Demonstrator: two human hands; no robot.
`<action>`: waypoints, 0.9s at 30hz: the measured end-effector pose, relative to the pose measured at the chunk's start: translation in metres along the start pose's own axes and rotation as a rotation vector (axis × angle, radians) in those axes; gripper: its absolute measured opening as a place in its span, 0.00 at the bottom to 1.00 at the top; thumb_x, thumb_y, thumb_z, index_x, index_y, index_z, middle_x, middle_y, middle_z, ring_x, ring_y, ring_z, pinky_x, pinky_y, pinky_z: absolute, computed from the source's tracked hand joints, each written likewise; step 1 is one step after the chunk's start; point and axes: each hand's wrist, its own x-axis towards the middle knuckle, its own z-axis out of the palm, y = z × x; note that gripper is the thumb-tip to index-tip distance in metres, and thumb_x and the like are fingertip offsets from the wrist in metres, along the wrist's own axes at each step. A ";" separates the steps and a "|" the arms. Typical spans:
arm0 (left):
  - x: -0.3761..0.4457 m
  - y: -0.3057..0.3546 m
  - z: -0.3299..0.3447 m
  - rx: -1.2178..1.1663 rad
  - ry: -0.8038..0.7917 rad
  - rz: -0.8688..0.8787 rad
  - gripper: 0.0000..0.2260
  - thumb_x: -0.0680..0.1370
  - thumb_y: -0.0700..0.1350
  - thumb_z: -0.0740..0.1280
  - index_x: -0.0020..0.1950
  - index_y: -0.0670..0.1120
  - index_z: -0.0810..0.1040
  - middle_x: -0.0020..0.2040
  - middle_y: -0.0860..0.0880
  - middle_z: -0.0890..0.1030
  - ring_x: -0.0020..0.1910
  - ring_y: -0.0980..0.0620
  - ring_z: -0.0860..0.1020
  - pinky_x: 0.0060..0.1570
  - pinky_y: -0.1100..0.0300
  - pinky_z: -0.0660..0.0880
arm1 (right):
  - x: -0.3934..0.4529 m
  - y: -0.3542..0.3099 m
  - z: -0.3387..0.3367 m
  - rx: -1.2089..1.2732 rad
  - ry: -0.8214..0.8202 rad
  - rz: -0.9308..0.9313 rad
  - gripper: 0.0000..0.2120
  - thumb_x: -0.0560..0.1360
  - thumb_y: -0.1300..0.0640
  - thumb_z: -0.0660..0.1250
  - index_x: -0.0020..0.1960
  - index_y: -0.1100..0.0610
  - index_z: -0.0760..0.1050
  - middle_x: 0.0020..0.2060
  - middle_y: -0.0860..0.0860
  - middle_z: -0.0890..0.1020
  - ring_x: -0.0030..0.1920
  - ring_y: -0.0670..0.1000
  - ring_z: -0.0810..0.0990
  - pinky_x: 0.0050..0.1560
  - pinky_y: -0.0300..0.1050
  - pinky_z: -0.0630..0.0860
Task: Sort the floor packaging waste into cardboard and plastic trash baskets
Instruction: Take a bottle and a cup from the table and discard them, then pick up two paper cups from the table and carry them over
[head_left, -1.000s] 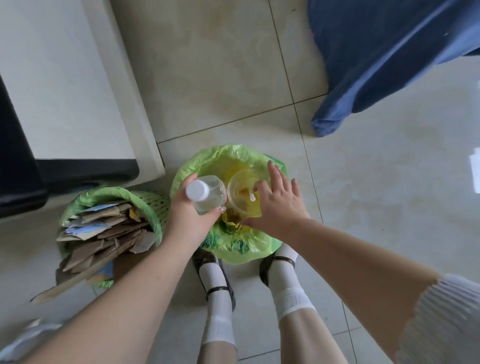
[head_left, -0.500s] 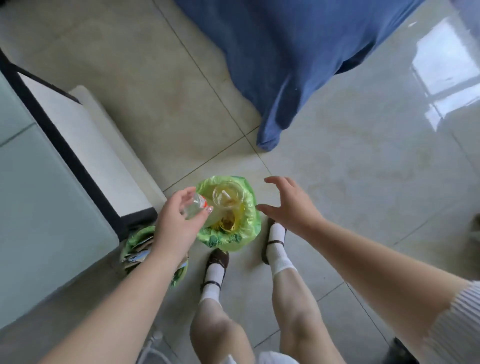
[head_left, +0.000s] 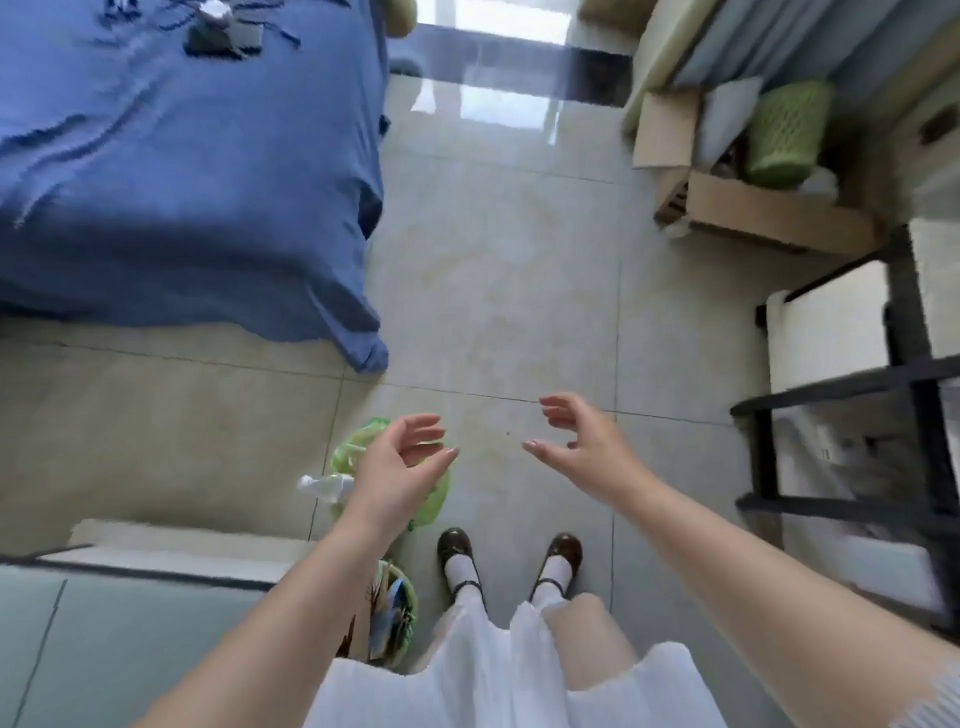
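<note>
The plastic basket (head_left: 434, 493), lined with a green bag, stands on the floor (head_left: 498, 270) just ahead of the person's left shoe (head_left: 455, 545), and the left hand (head_left: 400, 467) covers most of it from this view. A clear bottle (head_left: 327, 486) with a white cap lies tilted at the basket's left rim, its body running under the hand; whether it rests inside the basket or on the rim cannot be told. The left hand hangs above the basket with its fingers loosely spread and slightly curved, holding nothing. The right hand (head_left: 582, 441) hovers over bare tile to the right, well apart from the basket, fingers also spread and gently bent, with nothing in it.

Nearer the person, by the left forearm, the cardboard basket (head_left: 402, 608) shows only in part, with flat printed pieces standing in it. The right shoe (head_left: 563, 551) stands beside the left one, both brown with white socks, and a white skirt (head_left: 493, 675) fills the bottom of the view.

A bed (head_left: 182, 182) under a blue sheet fills the upper left. At the upper right an open cardboard box (head_left: 753, 213) sits on the floor with a green mesh basket (head_left: 784, 135) in it. A black-framed shelf (head_left: 909, 395) stands at the right edge.
</note>
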 end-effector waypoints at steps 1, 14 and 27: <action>-0.006 0.005 0.015 0.031 -0.054 0.006 0.14 0.72 0.37 0.71 0.56 0.47 0.75 0.53 0.48 0.81 0.51 0.55 0.80 0.50 0.62 0.77 | -0.019 0.011 -0.010 0.050 0.037 0.039 0.26 0.70 0.50 0.73 0.65 0.53 0.69 0.60 0.50 0.77 0.60 0.46 0.75 0.62 0.46 0.72; -0.133 0.025 0.292 0.653 -0.859 0.258 0.14 0.73 0.40 0.71 0.58 0.47 0.75 0.54 0.48 0.81 0.45 0.59 0.80 0.37 0.76 0.73 | -0.303 0.216 -0.078 0.683 0.744 0.518 0.19 0.70 0.57 0.73 0.58 0.52 0.72 0.54 0.48 0.77 0.57 0.46 0.76 0.59 0.40 0.71; -0.375 -0.089 0.543 1.060 -1.418 0.287 0.12 0.72 0.36 0.71 0.49 0.50 0.76 0.52 0.46 0.81 0.38 0.60 0.81 0.41 0.64 0.75 | -0.593 0.366 0.015 1.242 1.272 0.907 0.14 0.71 0.57 0.72 0.52 0.49 0.72 0.52 0.49 0.78 0.59 0.48 0.78 0.62 0.46 0.73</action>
